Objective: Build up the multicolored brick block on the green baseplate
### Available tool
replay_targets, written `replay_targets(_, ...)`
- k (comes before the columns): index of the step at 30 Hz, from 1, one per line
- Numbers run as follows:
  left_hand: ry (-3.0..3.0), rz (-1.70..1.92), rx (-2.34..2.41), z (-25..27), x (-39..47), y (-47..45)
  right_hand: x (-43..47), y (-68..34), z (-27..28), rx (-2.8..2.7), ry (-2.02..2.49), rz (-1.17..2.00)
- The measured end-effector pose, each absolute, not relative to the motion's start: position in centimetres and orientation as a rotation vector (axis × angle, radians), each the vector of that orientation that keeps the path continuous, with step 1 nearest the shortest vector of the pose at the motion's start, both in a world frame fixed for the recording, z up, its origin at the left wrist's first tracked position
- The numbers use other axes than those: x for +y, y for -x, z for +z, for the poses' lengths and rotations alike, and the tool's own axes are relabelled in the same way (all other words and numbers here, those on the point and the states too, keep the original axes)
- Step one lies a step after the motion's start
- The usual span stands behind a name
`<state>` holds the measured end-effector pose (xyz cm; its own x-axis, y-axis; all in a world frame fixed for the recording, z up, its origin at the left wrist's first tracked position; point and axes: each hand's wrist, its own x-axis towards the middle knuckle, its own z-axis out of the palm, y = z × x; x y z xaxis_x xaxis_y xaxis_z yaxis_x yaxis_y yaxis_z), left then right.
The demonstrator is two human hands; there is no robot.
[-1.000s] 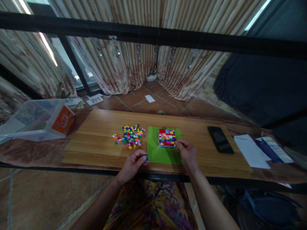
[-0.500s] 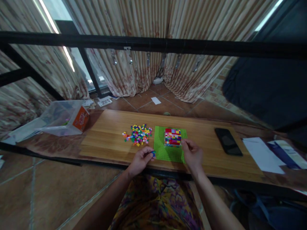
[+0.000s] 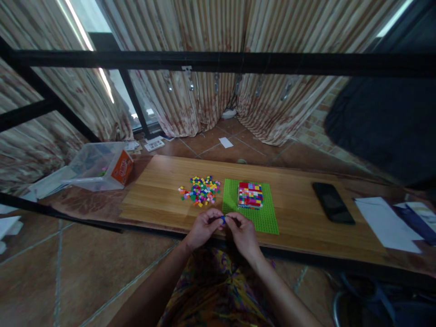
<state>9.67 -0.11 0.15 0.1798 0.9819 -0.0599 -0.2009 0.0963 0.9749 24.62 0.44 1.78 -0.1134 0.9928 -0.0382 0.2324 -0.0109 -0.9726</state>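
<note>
At ten o'clock from the hands, a clear plastic bin with an orange label stands at the table's edge; a few small pink and green pieces show inside it, too small to tell apart. Nearer, at eleven o'clock, a loose pile of mixed-colour toy bricks lies on the wood-grain board.

The two hands are together just off the near-left corner of the green studded baseplate. The left hand has thumb and forefinger pinched on a small blue toy brick; the right hand meets it from the three o'clock side, its thumb and forefinger also closed on the piece. Whether it is one brick or several is hidden by the fingers.

Between one and two o'clock, a rectangular multicoloured brick build sits on the baseplate's far half, apart from both hands. Toward three o'clock lie a black smartphone and, farther out, white paper.
</note>
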Motion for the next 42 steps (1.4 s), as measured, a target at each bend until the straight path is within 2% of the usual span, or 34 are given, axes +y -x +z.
replay_targets(10,-1.069,1.047,1.003,1.3,-0.2,-9.6,0.3,-24.8,0.7,-1.118,1.248,1.465)
replay_targets(25,-1.085,1.037,1.114,0.7,0.1,-9.3,3.6,-34.4,1.4,-1.339,1.549,0.662)
replay_targets(33,-1.081,1.04,1.134,0.8,0.1,-9.4,5.1,-34.0,1.1,-1.509,1.587,0.532)
replay_targets(42,-1.08,1.039,1.131,1.1,0.1,-9.4,5.5,-33.4,1.4,-1.423,1.581,0.596)
